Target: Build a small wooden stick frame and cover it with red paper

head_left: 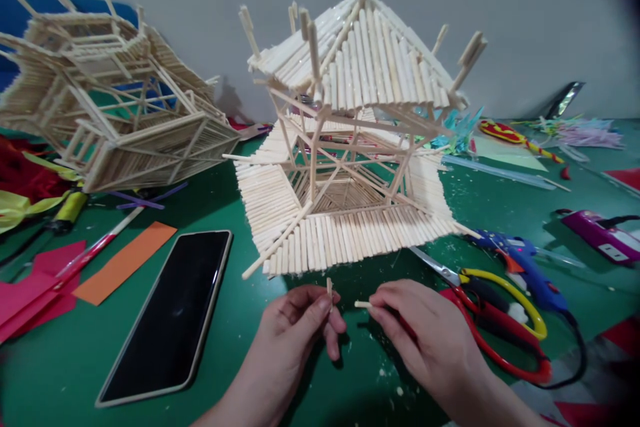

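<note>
In front of me stands a pagoda-like model built of thin wooden sticks, with a peaked roof and a flared lower skirt. Just below its front edge, my left hand pinches a short wooden stick piece held upright between thumb and fingers. To the right, my right hand grips another short stick piece, which points left toward the first one. A small gap separates the two pieces. Red and yellow handled scissors lie just beyond my right hand.
A second stick model rests tilted at the left. A phone, an orange paper strip and red paper lie on the left. Right of the pagoda are a blue glue gun, its cord, and a purple plug block.
</note>
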A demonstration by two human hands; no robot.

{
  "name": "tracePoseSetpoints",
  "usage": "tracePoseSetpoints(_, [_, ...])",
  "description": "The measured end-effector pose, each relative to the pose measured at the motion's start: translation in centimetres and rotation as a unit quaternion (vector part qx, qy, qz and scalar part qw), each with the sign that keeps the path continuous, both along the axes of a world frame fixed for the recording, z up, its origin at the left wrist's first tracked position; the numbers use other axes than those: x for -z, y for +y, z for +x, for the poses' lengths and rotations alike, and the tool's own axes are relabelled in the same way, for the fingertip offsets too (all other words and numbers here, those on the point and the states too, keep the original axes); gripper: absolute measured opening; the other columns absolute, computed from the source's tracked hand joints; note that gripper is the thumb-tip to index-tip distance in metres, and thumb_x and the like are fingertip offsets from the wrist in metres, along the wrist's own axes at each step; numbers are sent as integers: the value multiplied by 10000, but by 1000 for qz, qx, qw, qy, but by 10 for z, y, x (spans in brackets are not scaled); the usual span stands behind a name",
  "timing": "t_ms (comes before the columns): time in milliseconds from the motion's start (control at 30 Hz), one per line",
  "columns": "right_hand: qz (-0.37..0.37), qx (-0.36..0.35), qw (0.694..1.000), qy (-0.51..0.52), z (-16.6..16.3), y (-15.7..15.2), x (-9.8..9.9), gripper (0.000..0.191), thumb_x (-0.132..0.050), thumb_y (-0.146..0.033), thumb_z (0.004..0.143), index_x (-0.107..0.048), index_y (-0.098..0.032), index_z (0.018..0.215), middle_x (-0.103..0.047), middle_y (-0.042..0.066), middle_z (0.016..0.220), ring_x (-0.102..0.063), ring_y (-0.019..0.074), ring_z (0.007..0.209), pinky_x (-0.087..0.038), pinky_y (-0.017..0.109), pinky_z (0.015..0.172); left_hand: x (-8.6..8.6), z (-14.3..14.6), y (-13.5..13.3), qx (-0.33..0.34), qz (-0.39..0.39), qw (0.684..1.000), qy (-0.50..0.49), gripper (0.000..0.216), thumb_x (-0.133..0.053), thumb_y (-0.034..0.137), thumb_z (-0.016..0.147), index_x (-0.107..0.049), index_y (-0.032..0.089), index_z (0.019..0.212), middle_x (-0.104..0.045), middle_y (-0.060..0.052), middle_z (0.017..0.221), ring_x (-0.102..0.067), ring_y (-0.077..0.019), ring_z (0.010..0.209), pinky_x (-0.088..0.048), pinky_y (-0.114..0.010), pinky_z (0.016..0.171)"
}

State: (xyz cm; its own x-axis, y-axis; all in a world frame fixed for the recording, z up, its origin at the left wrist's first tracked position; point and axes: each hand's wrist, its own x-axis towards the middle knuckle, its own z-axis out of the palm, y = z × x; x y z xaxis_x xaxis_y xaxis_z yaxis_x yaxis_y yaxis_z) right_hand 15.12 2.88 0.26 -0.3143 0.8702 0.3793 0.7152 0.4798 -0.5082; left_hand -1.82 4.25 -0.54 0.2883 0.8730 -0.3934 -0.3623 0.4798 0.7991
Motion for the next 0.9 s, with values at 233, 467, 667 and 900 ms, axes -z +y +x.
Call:
tracePoseSetpoints(233, [17, 0, 1000, 5, -6, 10, -9, 138, -469, -156, 797, -605, -157, 826, -623, 49, 774, -545, 162, 712, -440, 293, 643, -3, 1, -2, 42, 35, 997, 49, 115, -509, 219, 778, -592, 155, 729, -609, 14, 572, -480, -85, 427, -361, -235, 551])
tracePoseSetpoints(467, [23, -9, 999, -21, -9, 13, -8, 160, -453, -167, 804, -610, -166, 835, -621, 48, 778, -546, 165, 717, -437, 292, 642, -2, 0, -1, 50, 42, 996, 59, 133, -497, 228, 783, -586, 159, 711, -603, 15, 574, -479, -88, 427, -357, -242, 560])
tracePoseSetpoints(667, [13, -10, 1000, -25, -9, 12, -6, 159, -455, -165, 804, -609, -167, 842, -619, 47, 783, -539, 168, 714, -435, 299, 636, -3, 0, -1, 48, 38, 996, 59, 126, -506, 226, 777, -583, 157, 704, -596, 17, 558, -482, -93, 423, -359, -245, 561])
tracePoseSetpoints(900, [22, -10, 999, -24, -10, 12, -6, 169, -446, -176, 807, -613, -172, 828, -619, 46, 767, -547, 167, 712, -440, 297, 637, -3, 0, -1, 50, 39, 997, 53, 142, -512, 236, 771, -591, 154, 686, -598, 16, 545, -486, -95, 420, -359, -242, 552])
